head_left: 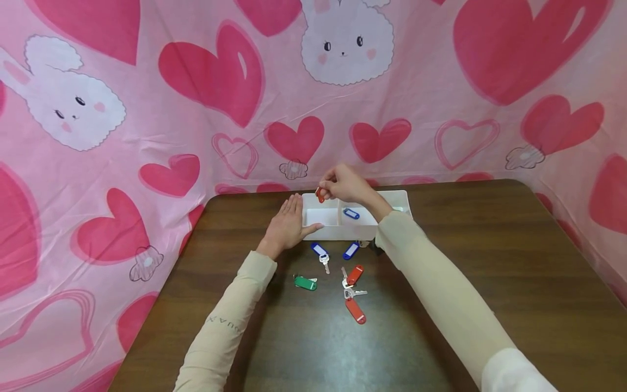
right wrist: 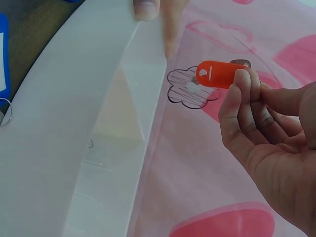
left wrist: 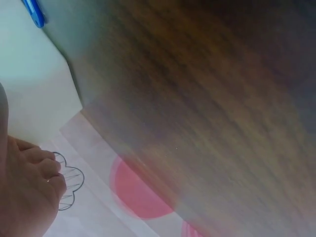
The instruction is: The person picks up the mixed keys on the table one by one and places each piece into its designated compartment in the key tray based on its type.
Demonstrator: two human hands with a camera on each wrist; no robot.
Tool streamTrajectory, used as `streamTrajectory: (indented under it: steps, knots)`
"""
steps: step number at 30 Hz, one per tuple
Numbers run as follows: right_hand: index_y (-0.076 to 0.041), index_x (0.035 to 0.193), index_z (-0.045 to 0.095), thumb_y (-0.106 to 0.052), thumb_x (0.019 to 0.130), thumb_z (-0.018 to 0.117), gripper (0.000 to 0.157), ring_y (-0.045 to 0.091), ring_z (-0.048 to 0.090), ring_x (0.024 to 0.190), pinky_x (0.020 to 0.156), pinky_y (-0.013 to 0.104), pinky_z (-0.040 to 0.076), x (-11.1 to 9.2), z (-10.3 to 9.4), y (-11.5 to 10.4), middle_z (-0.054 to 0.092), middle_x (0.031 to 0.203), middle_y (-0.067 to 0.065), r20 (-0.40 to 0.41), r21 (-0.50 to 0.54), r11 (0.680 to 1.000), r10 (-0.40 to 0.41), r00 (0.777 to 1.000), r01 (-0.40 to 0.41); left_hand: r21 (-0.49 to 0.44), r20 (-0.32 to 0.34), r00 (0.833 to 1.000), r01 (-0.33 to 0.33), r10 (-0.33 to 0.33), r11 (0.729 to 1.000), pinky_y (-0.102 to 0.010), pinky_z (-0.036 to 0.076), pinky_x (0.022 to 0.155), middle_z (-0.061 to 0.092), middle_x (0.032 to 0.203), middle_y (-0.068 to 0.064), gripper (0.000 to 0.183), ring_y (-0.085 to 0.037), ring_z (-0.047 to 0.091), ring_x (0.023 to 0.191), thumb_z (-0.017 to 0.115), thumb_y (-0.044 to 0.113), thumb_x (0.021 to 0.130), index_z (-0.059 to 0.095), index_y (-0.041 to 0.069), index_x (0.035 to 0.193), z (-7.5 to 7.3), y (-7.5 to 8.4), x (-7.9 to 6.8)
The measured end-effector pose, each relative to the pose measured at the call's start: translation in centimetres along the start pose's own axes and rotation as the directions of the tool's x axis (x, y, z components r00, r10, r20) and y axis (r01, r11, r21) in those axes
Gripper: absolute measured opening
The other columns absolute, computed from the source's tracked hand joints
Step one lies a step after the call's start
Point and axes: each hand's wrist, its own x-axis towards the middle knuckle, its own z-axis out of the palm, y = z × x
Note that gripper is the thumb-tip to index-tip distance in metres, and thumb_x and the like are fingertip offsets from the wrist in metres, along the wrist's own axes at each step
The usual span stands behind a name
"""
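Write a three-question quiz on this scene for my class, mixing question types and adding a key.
1. True or false: the left hand is touching the white box.
2. What colour is the tag in the right hand's grip? A) blue B) green C) red
3. How many red tags can be seen lying on the table?

Key: 1. True. 2. C. 3. Two.

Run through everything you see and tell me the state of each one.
Tray: upright, open-topped
Left hand: straight-fingered, against tray
Right hand: pinching held tag
Held tag: red, raised
Blue tag: lying inside tray
Other blue tags: lying on table
Green tag: lying on table
Two red tags: lying on table
Keys: lying on table
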Motion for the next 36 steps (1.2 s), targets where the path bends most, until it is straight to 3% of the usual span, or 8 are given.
streamTrajectory:
  steps: [6,13,18,25,27,32,36]
  knots:
    - [0.001,0.113,0.078,-0.013,0.105,0.063,0.021,0.021,0.076,0.079,0.090,0.038,0.066,0.8,0.4,0.3,0.077,0.098,0.017,0.004,-0.020,0.999,0.034,0.999,-0.034,-0.005,0.003,1.000,0.000,0.000,1.000,-0.044,0.018,0.134,0.019,0.175,-0.021,0.111,-0.035,0.018,0.165,0.041,0.079,0.097,0.015,-0.004,0.166,0.0,0.0,-0.1]
    - [0.008,0.109,0.077,-0.008,0.104,0.063,0.022,0.014,0.071,0.066,0.077,0.034,0.067,2.3,0.7,0.6,0.077,0.086,0.015,0.013,-0.028,1.000,0.009,1.000,-0.008,-0.003,0.000,1.000,-0.006,0.006,1.000,-0.044,0.018,0.135,0.020,0.175,-0.021,0.111,-0.035,0.019,0.165,0.041,0.079,0.097,0.015,-0.004,0.166,-0.1,0.0,0.0]
    - [0.009,0.107,0.076,-0.006,0.104,0.061,0.022,0.012,0.070,0.063,0.069,0.028,0.066,3.0,0.9,1.0,0.076,0.082,0.014,0.026,-0.013,0.999,0.035,0.999,-0.035,-0.001,0.007,1.000,-0.001,0.001,1.000,-0.044,0.018,0.135,0.019,0.175,-0.020,0.111,-0.035,0.018,0.165,0.041,0.080,0.097,0.015,-0.004,0.166,0.0,0.0,0.0]
    - [0.007,0.110,0.077,-0.004,0.105,0.057,0.024,0.016,0.071,0.067,0.086,0.043,0.067,3.3,1.4,2.3,0.077,0.089,0.015,0.073,-0.023,0.996,0.087,0.994,-0.085,-0.009,0.012,1.000,0.008,-0.008,1.000,-0.044,0.017,0.135,0.019,0.175,-0.020,0.111,-0.035,0.017,0.165,0.041,0.080,0.097,0.015,-0.003,0.166,0.2,0.0,0.1]
    - [0.007,0.109,0.078,-0.004,0.105,0.057,0.024,0.023,0.074,0.071,0.089,0.046,0.066,3.3,1.5,2.5,0.077,0.091,0.017,0.083,-0.034,0.997,0.077,0.994,-0.075,-0.009,0.008,1.000,0.008,-0.008,1.000,-0.044,0.017,0.135,0.019,0.175,-0.020,0.111,-0.035,0.018,0.165,0.041,0.080,0.097,0.015,-0.003,0.166,0.1,0.0,0.1]
    - [0.008,0.106,0.078,-0.003,0.104,0.057,0.024,0.039,0.077,0.089,0.087,0.046,0.066,3.2,1.3,2.7,0.077,0.091,0.019,0.087,-0.062,0.997,0.046,0.995,-0.041,-0.015,0.004,1.000,0.002,-0.002,1.000,-0.044,0.018,0.135,0.019,0.175,-0.020,0.111,-0.035,0.018,0.165,0.041,0.080,0.097,0.015,-0.003,0.166,0.1,0.0,0.1]
    - [0.007,0.107,0.078,-0.004,0.104,0.058,0.023,0.034,0.076,0.086,0.086,0.042,0.067,2.8,1.0,2.3,0.076,0.091,0.017,0.081,-0.074,0.997,0.040,0.996,-0.034,-0.020,0.002,1.000,0.001,-0.001,1.000,-0.044,0.018,0.135,0.019,0.175,-0.020,0.111,-0.035,0.018,0.165,0.042,0.080,0.097,0.015,-0.003,0.166,0.1,0.0,0.0]
